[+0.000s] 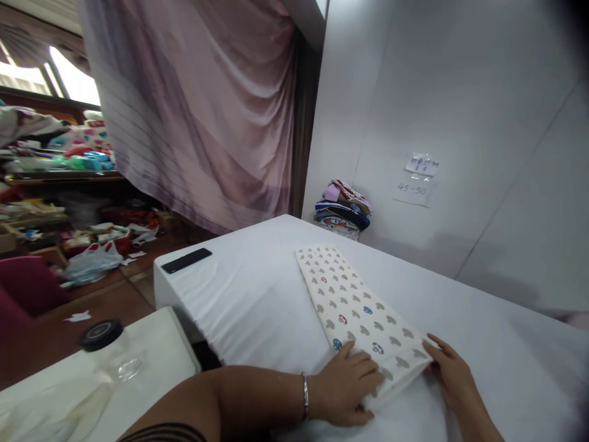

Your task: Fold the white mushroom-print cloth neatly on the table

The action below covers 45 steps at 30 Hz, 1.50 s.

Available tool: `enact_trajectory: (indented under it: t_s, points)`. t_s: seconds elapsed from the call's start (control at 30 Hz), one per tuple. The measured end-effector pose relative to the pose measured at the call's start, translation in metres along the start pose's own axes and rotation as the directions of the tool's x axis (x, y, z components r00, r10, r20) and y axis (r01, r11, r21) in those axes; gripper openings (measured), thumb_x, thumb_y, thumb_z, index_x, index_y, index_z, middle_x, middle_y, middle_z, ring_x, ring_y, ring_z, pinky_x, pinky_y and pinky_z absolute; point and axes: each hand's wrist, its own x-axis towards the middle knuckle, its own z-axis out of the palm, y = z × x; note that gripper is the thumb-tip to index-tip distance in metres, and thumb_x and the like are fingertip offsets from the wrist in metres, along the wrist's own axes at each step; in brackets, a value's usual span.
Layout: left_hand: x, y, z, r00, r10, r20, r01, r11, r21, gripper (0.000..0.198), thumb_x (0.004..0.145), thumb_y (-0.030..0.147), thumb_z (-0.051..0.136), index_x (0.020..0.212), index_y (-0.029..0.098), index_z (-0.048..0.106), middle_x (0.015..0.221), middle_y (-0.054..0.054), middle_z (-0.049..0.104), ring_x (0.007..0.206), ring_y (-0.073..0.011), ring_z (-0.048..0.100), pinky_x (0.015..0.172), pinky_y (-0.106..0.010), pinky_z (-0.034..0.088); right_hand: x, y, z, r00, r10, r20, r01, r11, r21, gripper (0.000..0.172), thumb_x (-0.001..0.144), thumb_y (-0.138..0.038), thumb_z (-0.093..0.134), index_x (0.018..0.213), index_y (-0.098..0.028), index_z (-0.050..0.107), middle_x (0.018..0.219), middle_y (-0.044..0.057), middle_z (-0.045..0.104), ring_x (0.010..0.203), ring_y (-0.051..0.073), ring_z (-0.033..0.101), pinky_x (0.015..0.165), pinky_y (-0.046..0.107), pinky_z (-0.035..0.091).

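Observation:
A folded cream cloth (356, 298) printed with grey, red and blue mushroom shapes lies lengthwise on a white-covered table. On its near left corner rests my left hand (345, 383), palm down with the fingers spread over the fabric. The left thumb lies just off the near edge of the cloth. My right hand (451, 374) grips the near right corner, thumb and fingers closed around the edge. Part of the right fingers is hidden under the fabric. A silver bracelet (305, 396) circles the left wrist.
A black phone (186, 261) lies at the table's left corner. Folded clothes (343, 209) are stacked by the wall. At lower left, a white surface (159, 350) holds a clear jar with a black lid (101, 334). A pink curtain (207, 110) hangs behind.

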Motion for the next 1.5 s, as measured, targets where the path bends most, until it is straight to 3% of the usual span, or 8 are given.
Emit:
enact_trajectory:
  t_s: [0.27,0.6,0.77,0.93,1.07,1.2,1.37,1.5]
  points:
    - [-0.014,-0.011,-0.018,0.998,-0.069,0.007,0.068,0.992,0.108,0.046,0.081,0.020,0.044,0.126,0.022,0.037,0.126,-0.006,0.052,0.121,-0.0212,0.040,0.106,-0.042,0.016,0.000,-0.001,0.002,1.000,0.022,0.009,-0.023,0.995,0.093,0.059,0.045,-0.031,0.081,0.098,-0.017,0.061,0.059,-0.005,0.058,0.041,0.008,0.046,0.037,0.020,0.041]
    - [0.019,-0.012,0.015,1.000,0.005,0.009,-0.007,0.987,0.163,0.036,0.076,0.022,0.052,0.111,0.018,0.048,0.104,-0.004,0.061,0.102,-0.0185,0.051,0.095,-0.035,0.028,-0.001,-0.003,-0.002,1.000,-0.012,0.026,0.010,0.996,0.089,0.056,0.046,-0.032,0.080,0.096,-0.016,0.061,0.064,-0.002,0.062,0.045,0.009,0.049,0.038,0.020,0.041]
    - [0.029,0.017,0.008,0.998,0.003,-0.066,-0.001,0.999,0.035,0.027,0.081,0.029,0.049,0.108,0.022,0.051,0.102,0.000,0.063,0.097,-0.0156,0.054,0.090,-0.030,0.033,-0.021,-0.032,-0.026,0.999,-0.022,-0.038,0.022,1.000,-0.002,0.067,0.044,-0.030,0.080,0.106,-0.017,0.060,0.060,-0.005,0.058,0.045,0.008,0.048,0.041,0.018,0.041]
    - [0.040,0.060,-0.006,0.996,-0.012,-0.088,-0.014,0.956,-0.293,0.017,0.082,0.029,0.049,0.097,0.024,0.057,0.092,0.003,0.065,0.089,-0.0123,0.058,0.076,-0.021,0.039,-0.056,-0.067,-0.068,0.988,-0.147,-0.054,0.137,0.979,-0.151,0.062,0.048,-0.037,0.077,0.108,-0.024,0.062,0.112,0.004,0.062,0.064,0.012,0.058,0.043,0.018,0.043]
    - [0.040,0.073,-0.018,0.999,-0.046,0.010,0.043,0.819,-0.572,0.017,0.080,0.033,0.055,0.093,0.024,0.062,0.091,0.003,0.066,0.083,-0.0109,0.060,0.070,-0.018,0.041,-0.085,-0.088,-0.081,0.994,-0.109,-0.016,0.105,0.978,-0.179,0.060,0.051,-0.040,0.077,0.107,-0.025,0.063,0.119,0.006,0.061,0.076,0.019,0.062,0.050,0.021,0.048]
    - [0.037,0.067,-0.038,0.987,-0.160,0.031,0.125,0.626,-0.770,0.024,0.079,0.039,0.057,0.092,0.021,0.066,0.086,0.002,0.067,0.079,-0.0115,0.060,0.068,-0.019,0.043,-0.090,-0.114,-0.064,0.991,-0.127,0.036,0.132,0.974,-0.184,0.054,0.053,-0.039,0.077,0.103,-0.023,0.064,0.115,0.009,0.062,0.082,0.024,0.064,0.054,0.025,0.051]
    - [0.041,0.042,-0.071,0.930,-0.368,0.001,0.093,0.234,-0.968,0.036,0.073,0.039,0.065,0.102,0.017,0.066,0.100,-0.004,0.067,0.090,-0.0169,0.060,0.080,-0.027,0.046,-0.056,-0.169,-0.007,0.972,-0.176,0.158,0.217,0.927,-0.305,0.042,0.059,-0.036,0.073,0.097,-0.021,0.067,0.110,0.011,0.064,0.070,0.017,0.062,0.046,0.021,0.045]
    - [0.039,0.003,-0.094,0.816,-0.579,0.000,-0.037,-0.052,-0.998,0.037,0.070,0.034,0.069,0.100,0.012,0.066,0.093,-0.008,0.069,0.086,-0.0199,0.063,0.082,-0.032,0.047,-0.013,-0.212,0.070,0.955,-0.153,0.253,0.266,0.816,-0.513,0.035,0.062,-0.030,0.070,0.095,-0.018,0.069,0.081,0.006,0.067,0.057,0.010,0.055,0.043,0.018,0.037]
